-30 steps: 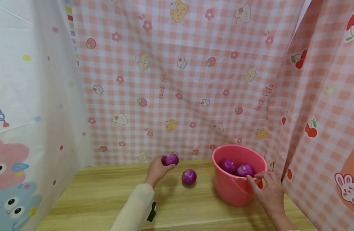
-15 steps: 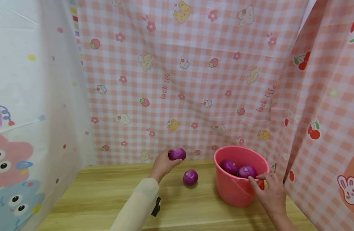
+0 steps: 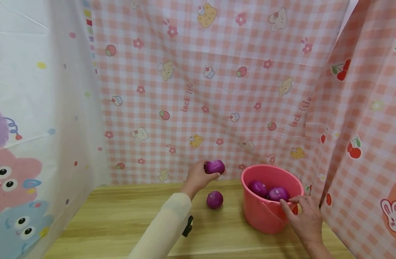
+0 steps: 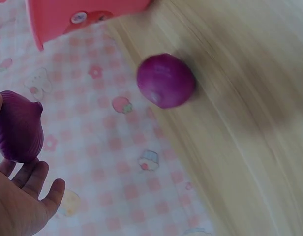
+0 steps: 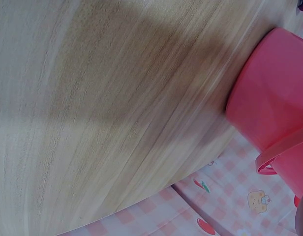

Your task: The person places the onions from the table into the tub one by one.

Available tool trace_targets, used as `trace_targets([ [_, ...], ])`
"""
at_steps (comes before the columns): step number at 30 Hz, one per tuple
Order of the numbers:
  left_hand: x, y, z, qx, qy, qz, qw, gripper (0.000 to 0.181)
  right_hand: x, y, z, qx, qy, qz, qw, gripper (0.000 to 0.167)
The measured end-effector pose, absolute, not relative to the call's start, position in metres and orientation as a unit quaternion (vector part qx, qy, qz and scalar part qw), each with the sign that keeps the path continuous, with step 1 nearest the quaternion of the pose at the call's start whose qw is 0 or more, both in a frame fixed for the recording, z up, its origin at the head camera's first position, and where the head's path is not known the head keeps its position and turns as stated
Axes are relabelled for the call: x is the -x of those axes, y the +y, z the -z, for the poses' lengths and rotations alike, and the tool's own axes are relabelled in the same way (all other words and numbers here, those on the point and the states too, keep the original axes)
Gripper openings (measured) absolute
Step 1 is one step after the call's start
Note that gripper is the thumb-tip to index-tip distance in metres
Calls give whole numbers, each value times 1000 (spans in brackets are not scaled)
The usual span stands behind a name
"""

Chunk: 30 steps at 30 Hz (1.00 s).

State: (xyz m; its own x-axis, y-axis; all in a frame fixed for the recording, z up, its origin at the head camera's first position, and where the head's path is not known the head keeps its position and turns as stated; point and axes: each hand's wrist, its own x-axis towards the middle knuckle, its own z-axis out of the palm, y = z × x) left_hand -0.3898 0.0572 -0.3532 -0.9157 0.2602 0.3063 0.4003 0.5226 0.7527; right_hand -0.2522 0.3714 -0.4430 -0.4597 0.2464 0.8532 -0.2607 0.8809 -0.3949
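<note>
Raised above the table, a purple onion [image 3: 215, 167] is gripped by my left hand [image 3: 198, 176]; in the left wrist view this onion [image 4: 18, 127] sits between thumb and fingers. A second onion [image 3: 215, 200] lies on the wooden table, below and slightly right of the held one. The pink bucket [image 3: 262, 216] stands upright at the right, with two onions visible inside, one at left [image 3: 258, 188] and one at right [image 3: 278, 194]. My right hand [image 3: 305, 216] pinches the bucket's near right rim between thumb and fingers. Only a sliver of that hand enters the right wrist view.
A small black object [image 3: 187, 226] shows beside the left sleeve [image 3: 165, 223], perhaps a strap part. Checked curtains [image 3: 172, 136] hang behind the wooden table [image 3: 120, 223] and along its right side, with a white printed sheet [image 3: 65, 108] at the left.
My left hand has carried its onion up and to the right, from left of the table onion to above it. My right hand has stayed on the bucket rim. The view has shifted slightly.
</note>
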Motion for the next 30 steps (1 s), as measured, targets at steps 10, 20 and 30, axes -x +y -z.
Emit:
trace_targets([
  [10, 375, 99, 336, 210, -857, 466, 61, 63, 253, 374, 445, -15, -810, -244, 533, 28],
  [20, 355, 144, 326, 236, -857, 455, 52, 58, 251, 374, 444, -12, -814, -247, 526, 28],
  [30, 337, 171, 327, 280, -861, 422, 57, 55, 253, 373, 444, -22, -812, -245, 530, 28],
])
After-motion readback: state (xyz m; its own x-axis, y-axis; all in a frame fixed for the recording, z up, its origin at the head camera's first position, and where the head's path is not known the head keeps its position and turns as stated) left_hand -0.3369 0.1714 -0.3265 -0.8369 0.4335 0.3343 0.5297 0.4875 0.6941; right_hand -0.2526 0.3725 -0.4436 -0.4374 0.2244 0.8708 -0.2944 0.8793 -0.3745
